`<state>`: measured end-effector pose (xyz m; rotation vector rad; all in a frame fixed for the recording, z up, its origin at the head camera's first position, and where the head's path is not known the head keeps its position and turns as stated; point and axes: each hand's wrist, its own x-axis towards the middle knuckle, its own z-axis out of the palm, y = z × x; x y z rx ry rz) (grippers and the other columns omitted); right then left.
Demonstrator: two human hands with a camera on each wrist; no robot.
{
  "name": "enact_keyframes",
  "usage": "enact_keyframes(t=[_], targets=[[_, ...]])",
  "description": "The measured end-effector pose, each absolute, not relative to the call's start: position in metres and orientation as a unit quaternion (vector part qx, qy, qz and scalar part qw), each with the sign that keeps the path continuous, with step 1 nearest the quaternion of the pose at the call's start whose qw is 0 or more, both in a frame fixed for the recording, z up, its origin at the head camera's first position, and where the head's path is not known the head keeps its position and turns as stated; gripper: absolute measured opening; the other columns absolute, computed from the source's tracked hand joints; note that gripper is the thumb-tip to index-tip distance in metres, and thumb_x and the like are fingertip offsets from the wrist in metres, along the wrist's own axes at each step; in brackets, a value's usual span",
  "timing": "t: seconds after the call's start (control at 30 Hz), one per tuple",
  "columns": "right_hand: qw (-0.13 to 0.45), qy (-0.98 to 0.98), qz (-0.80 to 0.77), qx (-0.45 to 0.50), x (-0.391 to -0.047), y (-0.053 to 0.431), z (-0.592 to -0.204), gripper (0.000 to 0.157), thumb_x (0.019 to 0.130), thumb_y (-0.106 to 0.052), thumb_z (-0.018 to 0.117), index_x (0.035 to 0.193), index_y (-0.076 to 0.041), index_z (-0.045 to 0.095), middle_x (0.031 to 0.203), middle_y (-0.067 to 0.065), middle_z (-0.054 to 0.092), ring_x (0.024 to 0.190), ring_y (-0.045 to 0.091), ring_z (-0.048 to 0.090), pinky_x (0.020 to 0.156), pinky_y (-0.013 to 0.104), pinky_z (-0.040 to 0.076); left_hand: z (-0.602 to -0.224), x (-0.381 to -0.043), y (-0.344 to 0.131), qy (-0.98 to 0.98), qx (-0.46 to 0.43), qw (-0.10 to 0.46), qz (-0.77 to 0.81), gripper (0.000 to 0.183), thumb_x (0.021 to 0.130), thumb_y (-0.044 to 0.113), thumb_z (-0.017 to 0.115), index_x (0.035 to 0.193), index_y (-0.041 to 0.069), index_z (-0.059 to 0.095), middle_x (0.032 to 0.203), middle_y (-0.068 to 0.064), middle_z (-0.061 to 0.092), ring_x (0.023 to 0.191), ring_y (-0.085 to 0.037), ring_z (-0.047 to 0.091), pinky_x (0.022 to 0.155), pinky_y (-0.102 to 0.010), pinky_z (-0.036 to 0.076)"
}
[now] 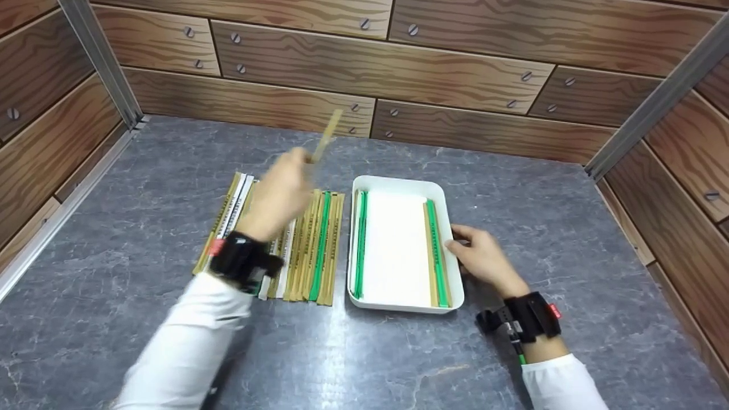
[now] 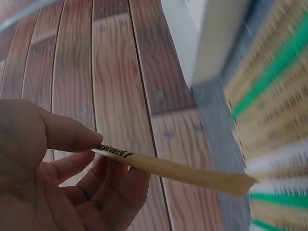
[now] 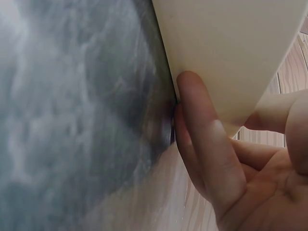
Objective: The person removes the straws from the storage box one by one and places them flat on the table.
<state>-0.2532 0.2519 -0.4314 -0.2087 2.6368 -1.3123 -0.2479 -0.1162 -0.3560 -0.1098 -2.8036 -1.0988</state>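
Pinching, in the head view: one tan stick [image 1: 328, 134], free end angled up and away, in my left hand [image 1: 279, 193], which is blurred and raised in front of the row of wrapped sticks [image 1: 302, 256]. Row: tan, white and green pieces, side by side on the grey tabletop [image 1: 547, 228]. Just right of it: one white tray [image 1: 393, 250], rectangular. Contents: a green strip [image 1: 361, 245] along the left wall; a second green strip [image 1: 436, 256] near the right wall, beside a tan strip [image 1: 431, 256]. My right hand [image 1: 484, 256] rests at the tray's right side. Backdrop: wood-patterned panels [image 1: 342, 51].

Left wrist view: thumb and fingers clamped on the tan stick; dark lettering beside the thumb, flat free end pointing outward.

Right wrist view: fingers nearly straight, laid against the tray's outer wall close to the tabletop; thumb apart from them, its contact with the wall I cannot tell.
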Motion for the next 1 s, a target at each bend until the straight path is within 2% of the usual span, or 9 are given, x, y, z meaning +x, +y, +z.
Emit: enact_keyframes(t=[0.13, 0.33, 0.53, 0.8, 1.0], targets=[[0.095, 0.888, -0.445, -0.068, -0.254, 0.252, -0.431, 0.054, 0.105, -0.013, 0.055, 0.153, 0.009, 0.042, 0.137, 0.030, 0.059, 0.096, 0.025, 0.071, 0.064, 0.031, 0.063, -0.362, -0.242, -0.162, -0.941, -0.010, 0.091, -0.326, 0.035, 0.102, 0.006, 0.054, 0.137, 0.004, 0.056, 0.123, -0.018, 0.064, 0.101, -0.035, 0.064, 0.078, -0.049, 0.058], [0.101, 0.886, -0.449, -0.063, -0.254, 0.251, -0.432, 0.054, 0.105, -0.014, 0.055, 0.153, 0.008, 0.042, 0.139, 0.030, 0.058, 0.099, 0.026, 0.071, 0.064, 0.032, 0.063, -0.373, -0.232, -0.217, -0.945, 0.033, 0.079, -0.317, 0.034, 0.104, 0.014, 0.054, 0.135, 0.003, 0.061, 0.119, -0.021, 0.067, 0.096, -0.038, 0.065, 0.076, -0.054, 0.056], [0.101, 0.884, -0.452, -0.062, -0.253, 0.252, -0.431, 0.054, 0.105, -0.014, 0.055, 0.153, 0.007, 0.042, 0.139, 0.029, 0.058, 0.102, 0.028, 0.071, 0.066, 0.032, 0.063, -0.397, -0.230, -0.261, -0.947, 0.060, 0.076, -0.305, 0.038, 0.100, 0.012, 0.054, 0.134, -0.002, 0.063, 0.118, -0.029, 0.066, 0.100, -0.046, 0.063, 0.081, -0.061, 0.052], [0.100, 0.888, -0.444, -0.063, -0.252, 0.251, -0.431, 0.055, 0.105, -0.016, 0.056, 0.153, 0.008, 0.042, 0.139, 0.029, 0.059, 0.103, 0.028, 0.071, 0.064, 0.031, 0.063, -0.425, -0.230, -0.283, -0.949, 0.094, 0.025, -0.299, 0.043, 0.097, 0.013, 0.045, 0.131, -0.006, 0.064, 0.127, -0.035, 0.063, 0.113, -0.054, 0.060, 0.088, -0.065, 0.050], [0.096, 0.891, -0.440, -0.063, -0.253, 0.251, -0.431, 0.054, 0.105, -0.015, 0.056, 0.153, 0.008, 0.043, 0.139, 0.029, 0.059, 0.103, 0.029, 0.071, 0.064, 0.031, 0.063, -0.434, -0.232, -0.282, -0.947, 0.113, -0.005, -0.300, 0.043, 0.095, 0.016, 0.046, 0.127, -0.005, 0.065, 0.131, -0.038, 0.059, 0.117, -0.055, 0.058, 0.090, -0.069, 0.049]])
